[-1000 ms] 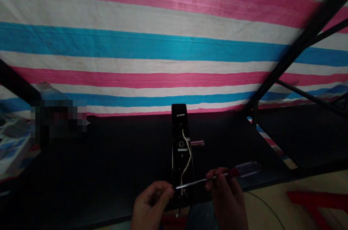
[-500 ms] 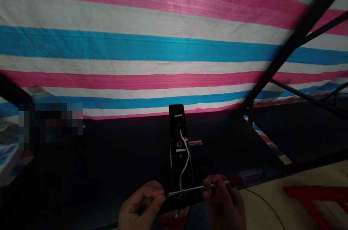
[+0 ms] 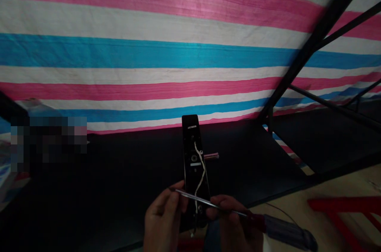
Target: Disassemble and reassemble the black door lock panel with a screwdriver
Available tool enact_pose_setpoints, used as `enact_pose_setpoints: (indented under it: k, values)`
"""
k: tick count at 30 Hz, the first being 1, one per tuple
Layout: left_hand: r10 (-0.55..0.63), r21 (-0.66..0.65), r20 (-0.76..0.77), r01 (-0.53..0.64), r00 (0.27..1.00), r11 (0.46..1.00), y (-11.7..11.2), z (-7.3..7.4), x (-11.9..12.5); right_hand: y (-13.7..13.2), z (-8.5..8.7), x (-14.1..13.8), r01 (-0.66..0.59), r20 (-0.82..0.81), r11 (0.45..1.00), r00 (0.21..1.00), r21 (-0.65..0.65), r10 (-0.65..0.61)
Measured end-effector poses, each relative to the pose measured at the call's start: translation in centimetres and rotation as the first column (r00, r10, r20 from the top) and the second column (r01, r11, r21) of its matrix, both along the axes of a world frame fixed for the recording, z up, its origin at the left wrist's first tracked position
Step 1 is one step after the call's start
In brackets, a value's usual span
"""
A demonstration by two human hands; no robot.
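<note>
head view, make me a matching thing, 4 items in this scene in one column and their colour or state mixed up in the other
Things:
1. screwdriver
2. door lock plate
3. wire
4. tarp

Descriptions:
a. pink, white and blue stripes, behind dark metal bars
b. white, wavy, running down the plate
c. black, long and narrow
d. held across the plate in the right hand

Pairs: 1-d, 2-c, 3-b, 4-a

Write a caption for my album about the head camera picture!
Left hand and right hand hold a red-handled screwdriver across a black lock panel with white wire.
</note>
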State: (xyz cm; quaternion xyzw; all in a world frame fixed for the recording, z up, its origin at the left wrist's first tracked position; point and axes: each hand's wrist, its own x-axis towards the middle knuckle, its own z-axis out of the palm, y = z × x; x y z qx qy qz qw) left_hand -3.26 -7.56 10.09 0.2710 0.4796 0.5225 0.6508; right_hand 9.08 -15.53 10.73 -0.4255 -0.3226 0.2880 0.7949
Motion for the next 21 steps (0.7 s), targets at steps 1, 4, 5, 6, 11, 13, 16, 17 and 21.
enact_pose_setpoints:
  k: [1, 4, 5, 6, 11, 13, 16, 17, 21]
  values:
    - [-0.052, 0.038, -0.053, 0.054, 0.997, 0.998, 0.6, -0.2, 0.2, 0.7, 0.0, 0.4, 0.04, 0.035, 0.999, 0.999, -0.001, -0.04]
    - [-0.052, 0.152, -0.263, 0.094, 0.963, 0.984, 2.7, -1.9, 0.8, 3.5, 0.2, 2.2, 0.134, 0.264, 0.991, 0.956, -0.014, -0.126]
    - [-0.012, 0.181, -0.331, 0.076, 0.943, 0.98, 3.3, -2.8, 1.1, 4.7, 0.3, 2.8, 0.148, 0.342, 0.989, 0.93, -0.017, -0.133]
    - [0.012, 0.208, -0.392, 0.076, 0.92, 0.975, 3.8, -3.8, 1.4, 5.8, 0.4, 3.4, 0.148, 0.414, 0.989, 0.901, -0.015, -0.129]
    - [-0.077, 0.282, -0.514, 0.253, 0.854, 0.926, 4.2, -8.8, 3.3, 9.7, -0.4, 4.7, 0.127, 0.656, 0.992, 0.748, 0.016, -0.106]
    - [-0.101, 0.285, -0.51, 0.279, 0.854, 0.917, 3.9, -9.9, 3.6, 10.2, -0.9, 4.7, 0.103, 0.705, 0.994, 0.704, 0.027, -0.092]
    - [-0.117, 0.277, -0.499, 0.285, 0.859, 0.918, 3.7, -10.4, 3.5, 10.5, -1.4, 4.7, 0.073, 0.752, 0.997, 0.656, 0.034, -0.073]
    - [-0.122, 0.278, -0.496, 0.29, 0.86, 0.916, 3.7, -10.4, 3.4, 10.5, -1.4, 4.6, 0.073, 0.761, 0.997, 0.644, 0.039, -0.077]
    - [-0.136, 0.273, -0.485, 0.297, 0.864, 0.915, 3.8, -10.4, 3.2, 10.7, -1.4, 4.7, 0.072, 0.802, 0.995, 0.59, 0.064, -0.094]
